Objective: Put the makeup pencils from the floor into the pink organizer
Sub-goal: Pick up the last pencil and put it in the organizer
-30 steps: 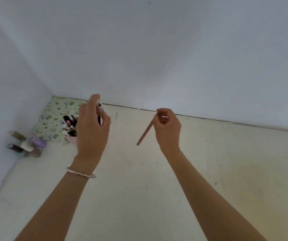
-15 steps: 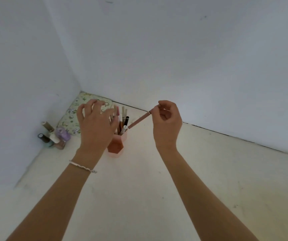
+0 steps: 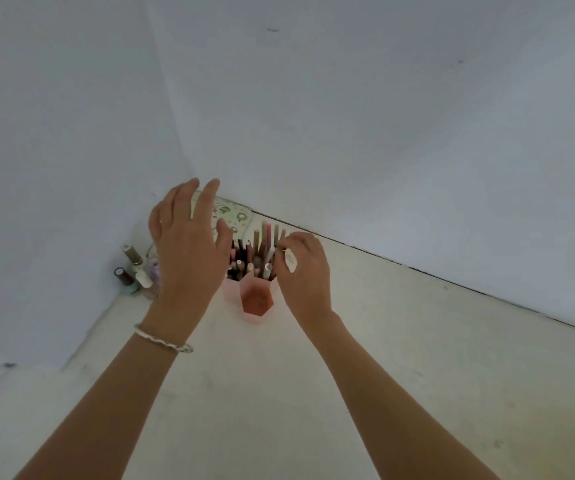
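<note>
My two bare forearms reach out over the pale cream floor [image 3: 400, 393], the left one wearing a thin braided white bracelet [image 3: 163, 339] at the wrist. My left hand [image 3: 189, 251] is spread wide, fingers apart and gripping nothing, hovering over the left side of the pink translucent plastic organizer [image 3: 256, 299] with its hexagonal cups. My right hand [image 3: 305, 271] is curled, fingertips pinched together at the right edge of the standing pencils; I judge it is setting one slim makeup pencil in among them, though my knuckles hide exactly which stick I have hold of, and whether I have let go I cannot tell.

The nearest hexagonal cup looks empty (I can see its reddish bottom), while the cups behind it are crowded with makeup pencils [image 3: 265, 247] standing upright, pale, olive, pink and dark ones together.

To finish this step well, I should lower the pencil straight down into a gap, not at a slant, so it does not lever its neighbours out. My open left hand is well placed to steady the light organizer if it tips. The empty near cup would be the easier slot.

Beyond, to the left, small glass nail-polish bottles [image 3: 133, 271] cluster against the white wall [image 3: 383, 116], and a floral green-and-white pouch [image 3: 232, 213] lies in the corner behind the organizer. I see no loose pencils on the floor in view.
</note>
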Demonstrator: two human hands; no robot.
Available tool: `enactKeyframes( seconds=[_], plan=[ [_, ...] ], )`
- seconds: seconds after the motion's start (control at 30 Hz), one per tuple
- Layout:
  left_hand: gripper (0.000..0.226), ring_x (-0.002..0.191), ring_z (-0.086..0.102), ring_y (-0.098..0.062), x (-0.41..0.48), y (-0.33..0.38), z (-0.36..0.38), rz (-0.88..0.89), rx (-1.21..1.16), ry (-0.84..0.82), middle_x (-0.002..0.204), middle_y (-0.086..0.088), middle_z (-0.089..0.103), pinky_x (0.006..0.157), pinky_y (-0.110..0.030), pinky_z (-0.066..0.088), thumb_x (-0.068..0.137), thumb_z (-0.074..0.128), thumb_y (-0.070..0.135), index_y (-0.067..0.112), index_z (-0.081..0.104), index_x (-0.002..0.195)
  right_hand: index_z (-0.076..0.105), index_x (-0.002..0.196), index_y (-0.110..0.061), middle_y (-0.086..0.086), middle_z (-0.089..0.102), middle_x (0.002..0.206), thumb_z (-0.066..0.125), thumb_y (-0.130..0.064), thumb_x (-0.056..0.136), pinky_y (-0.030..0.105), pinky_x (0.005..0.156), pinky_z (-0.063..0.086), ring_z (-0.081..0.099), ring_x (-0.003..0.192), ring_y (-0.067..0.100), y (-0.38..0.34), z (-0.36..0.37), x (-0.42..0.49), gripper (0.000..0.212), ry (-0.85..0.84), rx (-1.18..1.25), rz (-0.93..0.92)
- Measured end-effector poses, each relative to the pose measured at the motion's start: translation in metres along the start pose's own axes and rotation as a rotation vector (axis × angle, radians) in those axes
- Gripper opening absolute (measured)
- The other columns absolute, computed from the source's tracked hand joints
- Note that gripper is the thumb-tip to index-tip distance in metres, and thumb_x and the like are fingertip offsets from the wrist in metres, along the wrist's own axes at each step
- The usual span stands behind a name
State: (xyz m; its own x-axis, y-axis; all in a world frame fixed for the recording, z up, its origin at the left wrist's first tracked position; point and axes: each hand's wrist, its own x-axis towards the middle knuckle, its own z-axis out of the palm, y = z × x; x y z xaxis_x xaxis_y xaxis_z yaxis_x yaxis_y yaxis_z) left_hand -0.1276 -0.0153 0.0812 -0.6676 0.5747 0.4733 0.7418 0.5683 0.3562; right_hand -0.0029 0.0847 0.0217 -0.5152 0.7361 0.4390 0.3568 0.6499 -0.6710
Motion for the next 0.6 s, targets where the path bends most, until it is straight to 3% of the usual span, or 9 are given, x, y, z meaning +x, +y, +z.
enactKeyframes(
  seconds=[0.1, 0.2, 0.23, 0.3, 0.37, 0.43, 0.5, 0.57, 0.6],
  plan=[
    [0.055, 0.138, 0.037, -0.03, -0.003, -0.008, 0.0, -0.071, -0.091, -0.054, 0.147, -0.012, 0.043, 0.112, -0.046, 0.027, 0.092, 0.055, 0.018, 0.016, 0.042, 0.146, 0.074, 0.101, -0.014, 0.005, 0.06, 0.113, 0.066, -0.014, 0.079, 0.036, 0.093, 0.039, 0.056, 0.101, 0.023, 0.003, -0.002, -0.011, 0.023, 0.004, -0.13, -0.025],
    [0.079, 0.139, 0.035, -0.026, -0.004, -0.019, 0.006, -0.211, -0.357, -0.257, 0.151, -0.008, 0.035, 0.111, -0.044, 0.034, 0.087, 0.064, 0.022, 0.024, 0.022, 0.153, 0.049, 0.133, -0.016, 0.002, 0.046, 0.132, 0.057, -0.02, 0.077, 0.034, 0.107, 0.031, 0.047, 0.119, 0.02, 0.007, -0.012, -0.021, 0.057, 0.089, 0.028, 0.216],
    [0.092, 0.138, 0.036, -0.025, -0.005, -0.021, 0.009, -0.274, -0.41, -0.362, 0.151, -0.007, 0.033, 0.107, -0.04, 0.035, 0.082, 0.071, 0.025, 0.028, 0.014, 0.155, 0.037, 0.142, -0.015, 0.003, 0.04, 0.14, 0.059, -0.025, 0.077, 0.038, 0.111, 0.03, 0.04, 0.129, 0.021, 0.008, -0.013, -0.026, 0.068, 0.019, 0.075, 0.331],
    [0.114, 0.133, 0.042, -0.026, -0.011, -0.02, 0.019, -0.38, -0.411, -0.558, 0.144, -0.005, 0.041, 0.094, -0.029, 0.035, 0.073, 0.081, 0.031, 0.03, 0.002, 0.155, 0.009, 0.153, -0.015, 0.005, 0.022, 0.156, 0.068, -0.041, 0.077, 0.044, 0.117, 0.024, 0.021, 0.144, 0.022, 0.011, -0.005, -0.04, 0.099, -0.307, 0.079, 0.522],
    [0.111, 0.116, 0.057, -0.028, -0.018, -0.015, 0.033, -0.425, -0.414, -0.622, 0.111, 0.005, 0.057, 0.08, -0.023, 0.039, 0.072, 0.083, 0.033, 0.022, 0.01, 0.155, -0.01, 0.153, -0.016, 0.001, 0.009, 0.161, 0.076, -0.049, 0.073, 0.042, 0.118, 0.023, 0.013, 0.147, 0.022, 0.011, 0.009, -0.057, 0.122, -0.631, 0.046, 0.605],
    [0.09, 0.102, 0.064, -0.026, -0.023, -0.01, 0.046, -0.434, -0.391, -0.604, 0.1, 0.005, 0.062, 0.075, -0.024, 0.042, 0.074, 0.08, 0.033, 0.019, 0.029, 0.147, -0.005, 0.153, -0.009, 0.005, 0.027, 0.156, 0.075, -0.041, 0.078, 0.036, 0.11, 0.034, 0.031, 0.141, 0.026, 0.015, 0.025, -0.066, 0.114, -0.703, 0.04, 0.581],
    [0.07, 0.087, 0.064, -0.019, -0.02, -0.007, 0.055, -0.455, -0.402, -0.555, 0.091, 0.008, 0.061, 0.067, -0.022, 0.042, 0.073, 0.081, 0.03, 0.017, 0.044, 0.131, 0.023, 0.143, -0.007, 0.007, 0.055, 0.132, 0.072, -0.031, 0.082, 0.03, 0.094, 0.043, 0.052, 0.123, 0.028, 0.021, 0.038, -0.062, 0.082, -0.605, 0.018, 0.516],
    [0.055, 0.074, 0.057, -0.012, -0.01, -0.003, 0.061, -0.478, -0.431, -0.518, 0.081, 0.013, 0.054, 0.059, -0.021, 0.037, 0.071, 0.082, 0.027, 0.017, 0.048, 0.113, 0.038, 0.137, -0.013, 0.005, 0.06, 0.124, 0.067, -0.038, 0.085, 0.032, 0.097, 0.039, 0.051, 0.123, 0.027, 0.028, 0.047, -0.051, 0.065, -0.563, -0.128, 0.457],
    [0.051, 0.075, 0.056, -0.013, -0.004, -0.001, 0.064, -0.489, -0.441, -0.506, 0.083, 0.01, 0.055, 0.062, -0.022, 0.038, 0.071, 0.082, 0.026, 0.018, 0.047, 0.108, 0.042, 0.138, -0.016, 0.003, 0.059, 0.128, 0.063, -0.045, 0.087, 0.035, 0.103, 0.033, 0.044, 0.128, 0.026, 0.033, 0.05, -0.047, 0.062, -0.562, -0.23, 0.425]
  ],
)
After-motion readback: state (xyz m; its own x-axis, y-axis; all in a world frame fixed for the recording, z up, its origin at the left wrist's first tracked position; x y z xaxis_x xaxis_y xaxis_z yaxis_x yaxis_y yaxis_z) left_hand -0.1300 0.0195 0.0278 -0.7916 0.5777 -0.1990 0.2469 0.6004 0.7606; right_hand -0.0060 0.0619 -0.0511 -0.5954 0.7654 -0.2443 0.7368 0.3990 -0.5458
